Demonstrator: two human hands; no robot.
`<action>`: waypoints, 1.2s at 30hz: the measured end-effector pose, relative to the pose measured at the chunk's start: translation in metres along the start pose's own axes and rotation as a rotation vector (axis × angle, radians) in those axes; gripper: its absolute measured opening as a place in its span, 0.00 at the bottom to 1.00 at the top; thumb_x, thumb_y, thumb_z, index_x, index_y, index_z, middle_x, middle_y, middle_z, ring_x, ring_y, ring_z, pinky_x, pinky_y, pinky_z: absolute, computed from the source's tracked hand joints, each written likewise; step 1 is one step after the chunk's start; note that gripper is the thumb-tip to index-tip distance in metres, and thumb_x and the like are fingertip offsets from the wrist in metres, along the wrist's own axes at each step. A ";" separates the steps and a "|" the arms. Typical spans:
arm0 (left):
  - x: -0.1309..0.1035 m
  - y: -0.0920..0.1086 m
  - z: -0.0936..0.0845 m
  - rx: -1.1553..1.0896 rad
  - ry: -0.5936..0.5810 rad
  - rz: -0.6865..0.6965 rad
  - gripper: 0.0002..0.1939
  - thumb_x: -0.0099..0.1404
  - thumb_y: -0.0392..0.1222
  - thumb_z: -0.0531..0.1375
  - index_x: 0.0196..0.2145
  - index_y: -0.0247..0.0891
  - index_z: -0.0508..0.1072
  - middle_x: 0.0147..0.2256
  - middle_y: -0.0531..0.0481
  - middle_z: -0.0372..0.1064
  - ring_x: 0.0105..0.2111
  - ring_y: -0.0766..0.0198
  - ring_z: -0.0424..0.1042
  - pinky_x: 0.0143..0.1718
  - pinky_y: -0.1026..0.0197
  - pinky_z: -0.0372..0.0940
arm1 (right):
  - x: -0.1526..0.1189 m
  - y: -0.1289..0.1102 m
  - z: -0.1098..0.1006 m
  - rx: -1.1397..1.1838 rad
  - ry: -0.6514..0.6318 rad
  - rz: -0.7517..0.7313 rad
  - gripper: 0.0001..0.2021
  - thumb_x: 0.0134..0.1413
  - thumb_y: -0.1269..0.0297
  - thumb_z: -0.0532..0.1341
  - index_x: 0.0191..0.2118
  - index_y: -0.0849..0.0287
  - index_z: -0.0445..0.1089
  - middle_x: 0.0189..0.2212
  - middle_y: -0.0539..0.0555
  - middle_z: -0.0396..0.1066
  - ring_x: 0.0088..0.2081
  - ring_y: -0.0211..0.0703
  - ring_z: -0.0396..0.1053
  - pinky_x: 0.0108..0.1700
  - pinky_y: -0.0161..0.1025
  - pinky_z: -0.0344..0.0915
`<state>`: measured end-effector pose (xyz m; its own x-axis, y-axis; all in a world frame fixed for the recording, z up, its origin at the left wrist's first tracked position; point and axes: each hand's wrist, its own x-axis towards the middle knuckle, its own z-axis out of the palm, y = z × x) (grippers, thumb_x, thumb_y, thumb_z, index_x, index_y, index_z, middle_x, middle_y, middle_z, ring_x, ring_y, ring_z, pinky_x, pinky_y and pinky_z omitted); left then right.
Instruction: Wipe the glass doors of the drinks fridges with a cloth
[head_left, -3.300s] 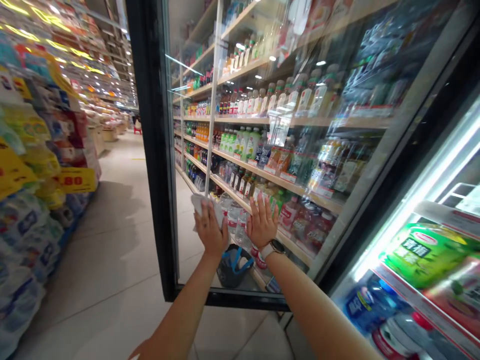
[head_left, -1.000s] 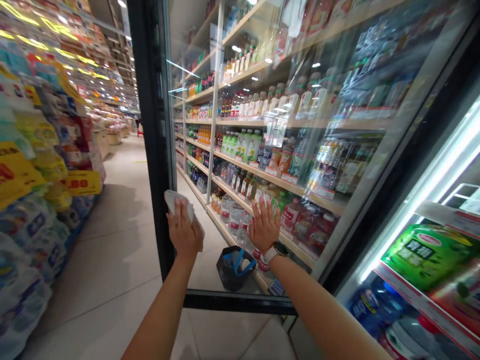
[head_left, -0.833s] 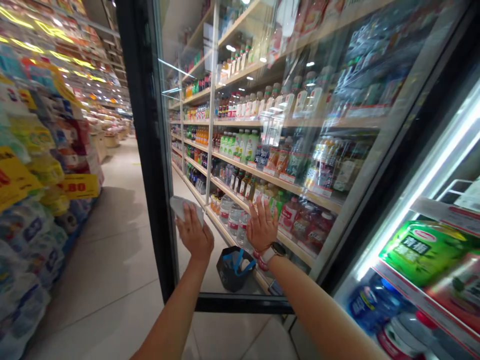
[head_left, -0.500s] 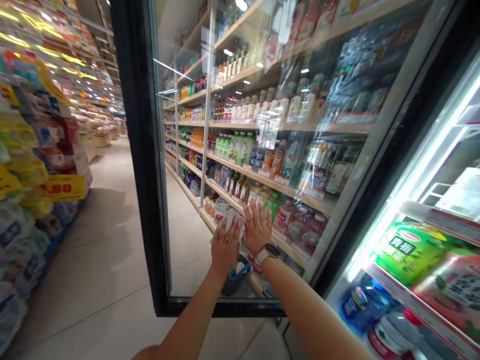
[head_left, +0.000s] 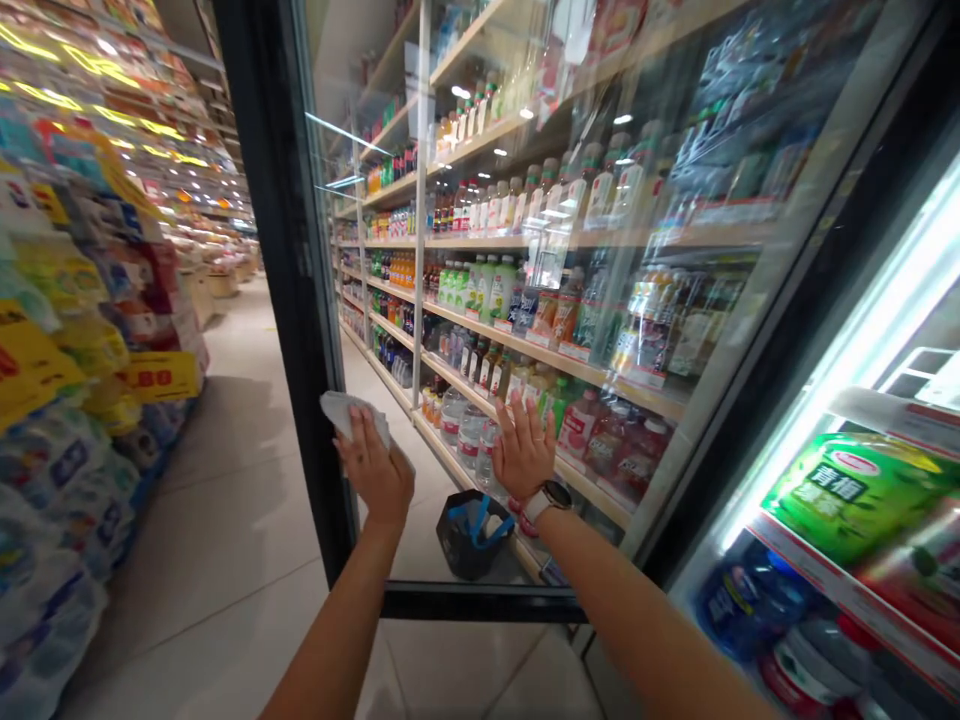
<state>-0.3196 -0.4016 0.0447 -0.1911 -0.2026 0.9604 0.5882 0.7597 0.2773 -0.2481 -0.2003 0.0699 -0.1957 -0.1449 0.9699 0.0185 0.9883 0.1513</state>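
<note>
A glass door (head_left: 420, 550) with a black frame stands open in front of me. Near its left frame edge, my left hand (head_left: 375, 465) presses a grey-white cloth (head_left: 346, 408) against the glass. The cloth sticks out past the fingertips, over the frame. My right hand (head_left: 525, 445) lies flat on the glass further right, fingers spread, holding nothing; a watch (head_left: 553, 495) with a light strap is on that wrist.
Through the glass, shelves of bottles and a dark bin (head_left: 469, 540) with blue strips show. At the right is a lit cooler with a green pack (head_left: 840, 495). Stacked goods (head_left: 82, 480) with yellow price signs line the left, beside a tiled floor (head_left: 232, 500).
My left hand has moved left with the cloth, away from my right hand to the door's left frame. My right hand stays on the glass. The bin is more visible.
</note>
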 end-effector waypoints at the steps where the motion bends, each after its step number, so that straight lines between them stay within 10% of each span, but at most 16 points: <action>1: -0.005 0.010 0.004 -0.006 0.007 0.001 0.30 0.70 0.38 0.47 0.68 0.33 0.48 0.66 0.35 0.50 0.69 0.50 0.40 0.67 0.38 0.42 | 0.000 0.000 0.000 0.003 0.001 0.001 0.29 0.62 0.64 0.50 0.68 0.58 0.50 0.62 0.60 0.63 0.67 0.48 0.50 0.68 0.54 0.40; 11: -0.046 0.095 0.031 -0.120 -0.083 0.360 0.31 0.68 0.30 0.50 0.67 0.34 0.51 0.58 0.42 0.65 0.68 0.61 0.43 0.67 0.56 0.42 | -0.001 0.002 0.003 -0.017 0.034 -0.020 0.29 0.60 0.67 0.49 0.67 0.58 0.52 0.61 0.59 0.63 0.67 0.47 0.50 0.67 0.52 0.40; 17: -0.025 0.049 0.022 -0.058 -0.135 0.451 0.27 0.68 0.37 0.54 0.64 0.39 0.59 0.59 0.42 0.65 0.66 0.57 0.49 0.68 0.50 0.40 | 0.001 0.000 0.003 -0.032 0.009 -0.017 0.29 0.61 0.65 0.49 0.67 0.59 0.52 0.61 0.59 0.63 0.67 0.48 0.49 0.67 0.52 0.40; 25: -0.007 -0.010 0.003 0.006 -0.031 0.123 0.35 0.64 0.47 0.61 0.65 0.37 0.56 0.69 0.35 0.35 0.68 0.39 0.36 0.65 0.34 0.41 | 0.002 -0.001 0.002 0.003 0.013 -0.007 0.28 0.62 0.65 0.50 0.67 0.59 0.52 0.61 0.59 0.63 0.67 0.47 0.50 0.68 0.52 0.39; 30: -0.017 0.025 0.012 -0.078 0.002 0.086 0.31 0.68 0.38 0.54 0.67 0.39 0.51 0.70 0.41 0.34 0.69 0.45 0.33 0.67 0.36 0.39 | 0.001 -0.001 0.002 0.012 -0.006 0.005 0.30 0.61 0.65 0.50 0.68 0.57 0.49 0.62 0.59 0.62 0.67 0.48 0.51 0.68 0.52 0.38; 36: -0.049 0.082 0.030 -0.198 -0.113 0.347 0.29 0.69 0.35 0.51 0.66 0.40 0.53 0.67 0.42 0.47 0.68 0.55 0.40 0.68 0.48 0.44 | -0.001 0.000 0.003 0.001 0.019 -0.002 0.30 0.61 0.66 0.51 0.68 0.55 0.50 0.62 0.58 0.63 0.67 0.46 0.50 0.68 0.51 0.39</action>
<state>-0.2859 -0.3110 0.0191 -0.0330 0.1222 0.9920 0.7706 0.6351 -0.0526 -0.2510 -0.2003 0.0686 -0.1776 -0.1474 0.9730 0.0174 0.9881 0.1529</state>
